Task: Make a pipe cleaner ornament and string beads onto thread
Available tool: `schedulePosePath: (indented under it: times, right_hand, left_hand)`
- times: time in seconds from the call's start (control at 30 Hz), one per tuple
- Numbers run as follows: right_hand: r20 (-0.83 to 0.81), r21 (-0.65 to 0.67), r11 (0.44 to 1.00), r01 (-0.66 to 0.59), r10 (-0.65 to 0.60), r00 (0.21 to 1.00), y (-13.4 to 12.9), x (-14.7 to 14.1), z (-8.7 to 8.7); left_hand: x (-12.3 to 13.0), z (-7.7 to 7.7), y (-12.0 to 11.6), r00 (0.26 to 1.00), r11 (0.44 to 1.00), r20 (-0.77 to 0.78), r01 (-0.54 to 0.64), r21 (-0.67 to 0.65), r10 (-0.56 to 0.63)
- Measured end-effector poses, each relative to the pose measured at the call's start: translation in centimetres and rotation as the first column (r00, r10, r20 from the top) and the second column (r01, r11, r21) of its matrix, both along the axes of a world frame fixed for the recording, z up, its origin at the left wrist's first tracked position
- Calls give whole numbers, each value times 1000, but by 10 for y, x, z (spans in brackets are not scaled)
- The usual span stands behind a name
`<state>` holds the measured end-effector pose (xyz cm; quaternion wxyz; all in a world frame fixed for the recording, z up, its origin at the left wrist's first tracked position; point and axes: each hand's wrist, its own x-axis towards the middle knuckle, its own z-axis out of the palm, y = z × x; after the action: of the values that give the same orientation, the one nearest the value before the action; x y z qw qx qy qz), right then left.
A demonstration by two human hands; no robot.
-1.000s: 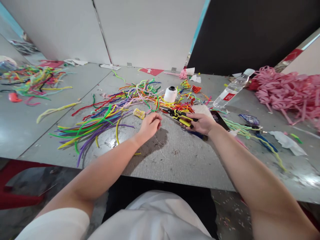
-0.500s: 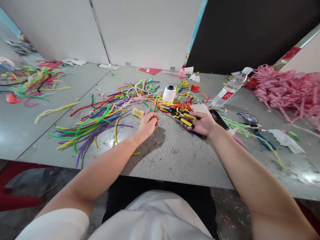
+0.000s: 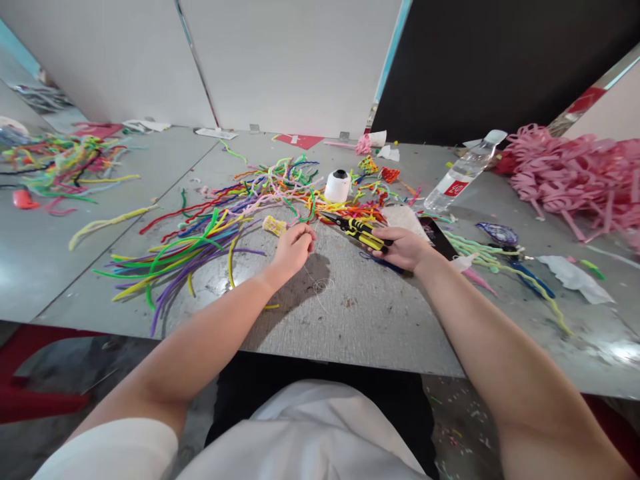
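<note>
My right hand (image 3: 403,249) is wrapped round the yellow-and-black handles of a pair of pliers (image 3: 356,230); their dark jaws point left and look closed. My left hand (image 3: 295,245) is pinched on a thin white thread (image 3: 324,285), which trails down in loops on the grey table. A yellow woven piece (image 3: 274,225) lies just behind my left hand. Green and pink fuzzy stems (image 3: 311,208) lie close beyond my left fingertips. Behind the pliers stands a white thread spool (image 3: 337,187) with a black top.
Many coloured fuzzy stems (image 3: 200,247) spread over the left of the table (image 3: 350,327). A tilted water bottle (image 3: 463,175), a dark card (image 3: 437,237) and a pile of pink ribbon (image 3: 560,177) are on the right. A red stool (image 3: 40,403) stands at lower left.
The handles of the pliers have come together and the jaws have closed as my right hand squeezed them. My left hand has barely moved.
</note>
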<state>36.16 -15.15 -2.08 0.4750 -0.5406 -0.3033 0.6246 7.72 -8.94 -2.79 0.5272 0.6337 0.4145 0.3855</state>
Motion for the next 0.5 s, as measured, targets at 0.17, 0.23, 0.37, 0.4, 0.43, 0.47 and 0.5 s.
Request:
schedulePosePath:
  times: [0.17,0.23,0.37,0.4,0.43,0.47,0.5]
  right_hand:
    - [-12,1,1000,4,-4,1000,-4,0,4]
    - [-53,-15,1000,-3,2,999,-9,-1,8]
    - [-65,-21,999,-37,36,997,-22,-8,15]
    - [-40,-13,999,-52,51,998,-25,-12,17]
    - [-13,2,998,-70,70,997,-29,-16,20]
    - [12,22,995,-94,94,995,-32,-21,23]
    - [37,42,991,-126,125,991,-35,-27,26]
  left_hand:
    - [-2,-4,2,997,997,-75,30,78,-24]
    - [-4,-1,-1,988,989,-126,106,106,-93]
    - [-15,17,-3,955,926,-237,246,288,-180]
    - [-21,22,1,941,850,-326,244,466,-92]
    - [-28,27,8,923,773,-384,218,596,36]
    - [-37,31,18,898,728,-407,166,665,167]
    - [-48,34,30,861,704,-427,120,700,278]
